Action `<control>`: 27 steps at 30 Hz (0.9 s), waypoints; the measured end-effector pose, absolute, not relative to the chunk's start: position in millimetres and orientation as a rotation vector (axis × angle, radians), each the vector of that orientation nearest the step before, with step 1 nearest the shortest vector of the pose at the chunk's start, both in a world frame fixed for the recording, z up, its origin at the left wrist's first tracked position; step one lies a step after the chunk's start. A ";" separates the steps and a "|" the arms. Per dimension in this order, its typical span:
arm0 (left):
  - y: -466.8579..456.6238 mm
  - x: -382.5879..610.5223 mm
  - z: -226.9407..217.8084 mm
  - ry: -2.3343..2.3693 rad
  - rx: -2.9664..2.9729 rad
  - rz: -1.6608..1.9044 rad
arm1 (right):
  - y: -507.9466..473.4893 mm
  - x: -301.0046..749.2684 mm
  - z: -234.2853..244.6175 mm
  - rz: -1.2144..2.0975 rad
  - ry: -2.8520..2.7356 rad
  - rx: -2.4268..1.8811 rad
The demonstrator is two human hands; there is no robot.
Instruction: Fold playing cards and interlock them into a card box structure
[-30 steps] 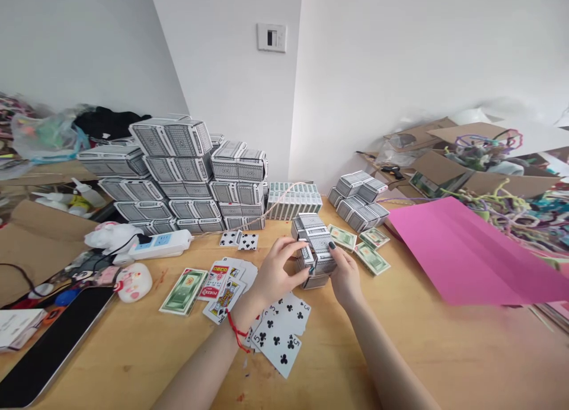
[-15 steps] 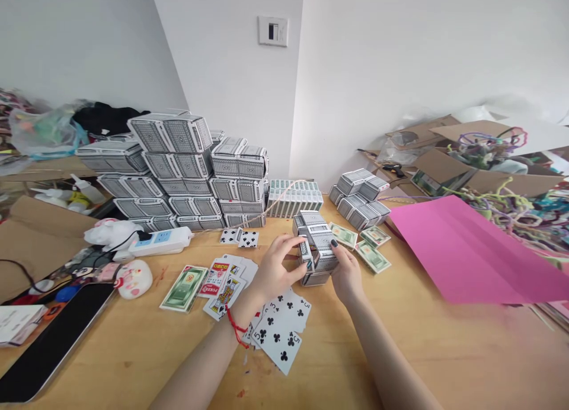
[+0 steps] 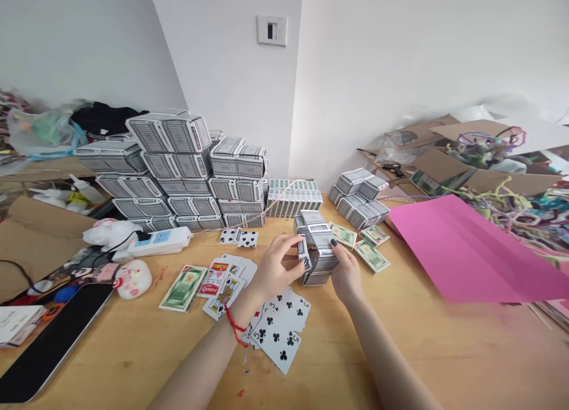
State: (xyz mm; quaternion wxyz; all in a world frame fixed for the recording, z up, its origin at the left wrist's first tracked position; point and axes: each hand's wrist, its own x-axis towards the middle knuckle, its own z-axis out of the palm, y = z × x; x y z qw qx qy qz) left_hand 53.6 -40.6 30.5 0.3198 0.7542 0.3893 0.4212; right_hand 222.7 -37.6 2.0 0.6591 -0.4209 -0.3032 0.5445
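Small card piece (image 3: 303, 249), pinched in left hand (image 3: 273, 268), sits slightly farther out from card block (image 3: 319, 238); gap wider. Right hand (image 3: 347, 274) grips block's right side, mid-worktop (image 3: 329, 351). Block seems unfinished, side open; similar blocks (image 3: 178, 173) stand stacked far left; loose cards (image 3: 280, 339) apparently unused.
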 end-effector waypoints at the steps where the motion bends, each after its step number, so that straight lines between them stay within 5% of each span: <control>1: -40.6 53.7 30.4 1.016 1.978 1.106 | -37.5 222.7 1.8 1.232 -0.684 -0.958; 27: -39.2 50.5 26.8 0.963 1.966 1.103 | -38.5 222.3 2.7 1.226 -0.643 -0.933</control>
